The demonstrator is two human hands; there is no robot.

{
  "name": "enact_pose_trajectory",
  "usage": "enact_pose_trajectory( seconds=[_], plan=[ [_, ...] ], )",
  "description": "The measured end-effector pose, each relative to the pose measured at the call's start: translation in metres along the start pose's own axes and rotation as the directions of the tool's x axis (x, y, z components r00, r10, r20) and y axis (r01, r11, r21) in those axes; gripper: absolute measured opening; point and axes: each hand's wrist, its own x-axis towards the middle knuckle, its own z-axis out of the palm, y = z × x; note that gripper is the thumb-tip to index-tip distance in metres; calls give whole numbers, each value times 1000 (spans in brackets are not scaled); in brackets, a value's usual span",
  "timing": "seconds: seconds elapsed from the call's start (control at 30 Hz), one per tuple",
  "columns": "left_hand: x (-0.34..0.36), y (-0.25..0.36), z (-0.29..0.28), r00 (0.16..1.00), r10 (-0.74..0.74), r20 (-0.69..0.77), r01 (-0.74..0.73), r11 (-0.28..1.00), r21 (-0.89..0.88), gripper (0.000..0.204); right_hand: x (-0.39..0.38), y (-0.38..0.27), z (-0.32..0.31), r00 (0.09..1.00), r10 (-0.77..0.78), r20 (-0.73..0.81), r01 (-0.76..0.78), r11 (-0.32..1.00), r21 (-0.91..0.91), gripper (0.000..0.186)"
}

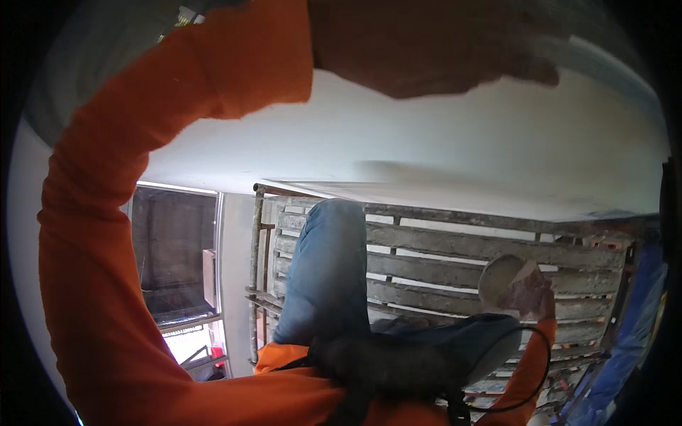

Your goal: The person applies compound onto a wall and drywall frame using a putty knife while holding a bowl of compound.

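My left hand [440, 42], at the end of an orange sleeve, is raised across the top of the view, fingers stretched out along the white plastered surface [455, 142]; whether it touches is unclear. At the lower right, my right hand [533, 298] is low at a round grey container [497, 273] above the slats. Its fingers seem closed on a small pale item, too indistinct to name. My bent legs [323, 263] in blue jeans are below, with a dark strap harness across my front.
A weathered slatted scaffold platform [433, 270] with metal rails [253, 270] lies beneath me. At the left are a dark window [170, 248] and a pale wall strip [236, 270]. Blue sheeting [625, 341] runs down the right edge, and a black cable loops near my right arm.
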Motion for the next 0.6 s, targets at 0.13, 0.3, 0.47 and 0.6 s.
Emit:
enact_pose_trajectory(
  seconds=[0.13,0.3,0.47,0.6],
  plan=[
    [6,-28,6,826,495,-269,-452,867,208,45,44,32,29,1000,-21,-14,21,1000,0,48],
    [6,-12,9,872,386,-302,-414,910,-32,36,105,10,183,895,119,-429,-392,669,-632,40],
    [5,-12,-12,854,437,-282,-452,892,12,31,103,-59,366,881,9,-473,-466,191,-864,39],
    [4,-3,0,922,327,-210,-340,940,-30,33,51,-31,303,814,-81,-575,-476,473,-741,46]
  ],
)
